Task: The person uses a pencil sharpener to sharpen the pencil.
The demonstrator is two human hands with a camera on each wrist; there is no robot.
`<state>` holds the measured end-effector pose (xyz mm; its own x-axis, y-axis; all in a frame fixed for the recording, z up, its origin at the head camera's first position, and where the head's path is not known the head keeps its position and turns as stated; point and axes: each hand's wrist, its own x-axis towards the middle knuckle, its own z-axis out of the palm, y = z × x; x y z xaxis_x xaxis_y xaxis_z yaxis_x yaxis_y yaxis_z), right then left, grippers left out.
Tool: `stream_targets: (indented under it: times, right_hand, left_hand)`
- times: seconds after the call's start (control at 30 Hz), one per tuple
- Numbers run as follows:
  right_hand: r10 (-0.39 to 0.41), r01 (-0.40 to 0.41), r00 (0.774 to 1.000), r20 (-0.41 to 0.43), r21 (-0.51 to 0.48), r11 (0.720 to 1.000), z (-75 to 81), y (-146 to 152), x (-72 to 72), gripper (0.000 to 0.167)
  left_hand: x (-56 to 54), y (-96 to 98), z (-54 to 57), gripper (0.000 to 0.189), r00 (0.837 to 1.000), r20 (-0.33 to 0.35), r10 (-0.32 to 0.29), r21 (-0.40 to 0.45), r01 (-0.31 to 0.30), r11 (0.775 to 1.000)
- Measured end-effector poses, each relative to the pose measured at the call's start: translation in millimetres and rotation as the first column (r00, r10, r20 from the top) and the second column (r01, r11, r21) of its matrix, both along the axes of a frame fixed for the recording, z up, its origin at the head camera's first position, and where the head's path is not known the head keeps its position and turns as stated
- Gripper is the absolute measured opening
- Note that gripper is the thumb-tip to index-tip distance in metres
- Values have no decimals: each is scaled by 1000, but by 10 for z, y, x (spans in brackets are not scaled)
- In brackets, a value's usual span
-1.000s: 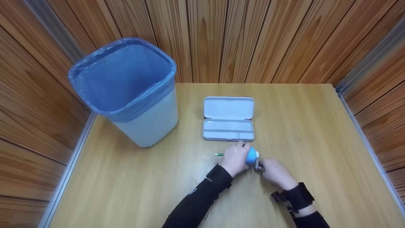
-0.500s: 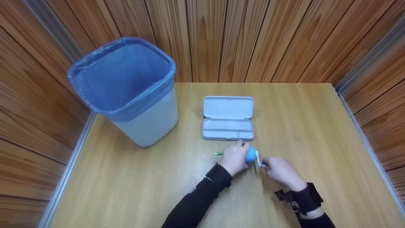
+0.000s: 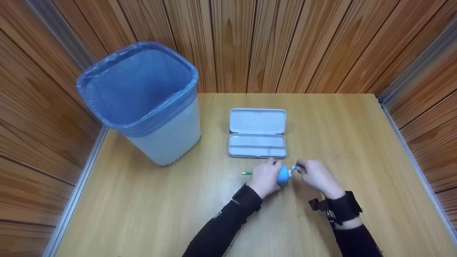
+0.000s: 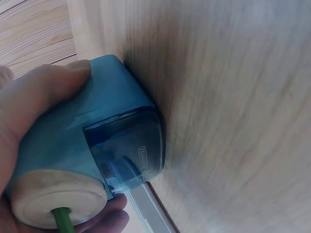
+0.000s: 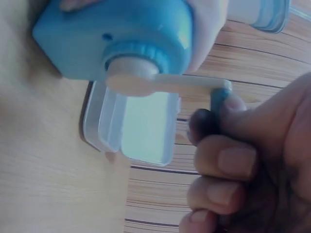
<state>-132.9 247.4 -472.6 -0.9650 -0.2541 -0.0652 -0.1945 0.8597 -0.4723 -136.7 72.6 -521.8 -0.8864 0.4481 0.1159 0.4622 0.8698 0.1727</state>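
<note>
Resting on the tabletop point(image 3: 342, 142), a blue pencil sharpener point(image 4: 82, 116) is gripped by the left hand point(image 3: 265, 176), whose thumb and fingers are wrapped round its body. A dark see-through compartment point(image 4: 129, 150) is set into its side, and a green pencil point(image 4: 64, 221) is seated in the hole of its pale round face point(image 4: 36, 194). The pencil is pointed out past the left hand, away from the right one. At the opposite end a pale crank point(image 5: 180, 83) is fitted; its small blue knob point(image 5: 218, 98) is pinched by the thumb and curled fingers of the right hand point(image 3: 317, 176).

Just beyond the sharpener, a pale pencil case point(image 3: 246, 140) is laid open, with its lid point(image 3: 257, 121) tipped back and its tray divided. Whether it is touched by the left fingertips cannot be told. Farther left, a whitish bin point(image 3: 167, 142) is lined with a blue bag point(image 3: 139, 85), which is folded over the rim. Black straps point(image 3: 344, 207) are worn on both wrists, and the tabletop is enclosed by wood-panelled walls point(image 3: 232, 46).
</note>
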Motion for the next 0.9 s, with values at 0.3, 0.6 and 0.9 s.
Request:
stream_targets:
  times: [0.3,0.6,0.9]
  right_hand:
    - [-33,34,995,92,-10,999,-137,5,-268,15]
    - [-53,47,977,204,32,998,-437,-55,-422,14]
    - [-10,-3,994,108,120,993,-618,-69,-261,13]
  left_hand:
    - [12,-1,-31,67,1000,-23,-7,-3,7,1000]
    - [-4,-5,-17,69,1000,-9,-5,3,5,1000]
    - [6,-9,-77,61,992,-124,-4,1,4,1000]
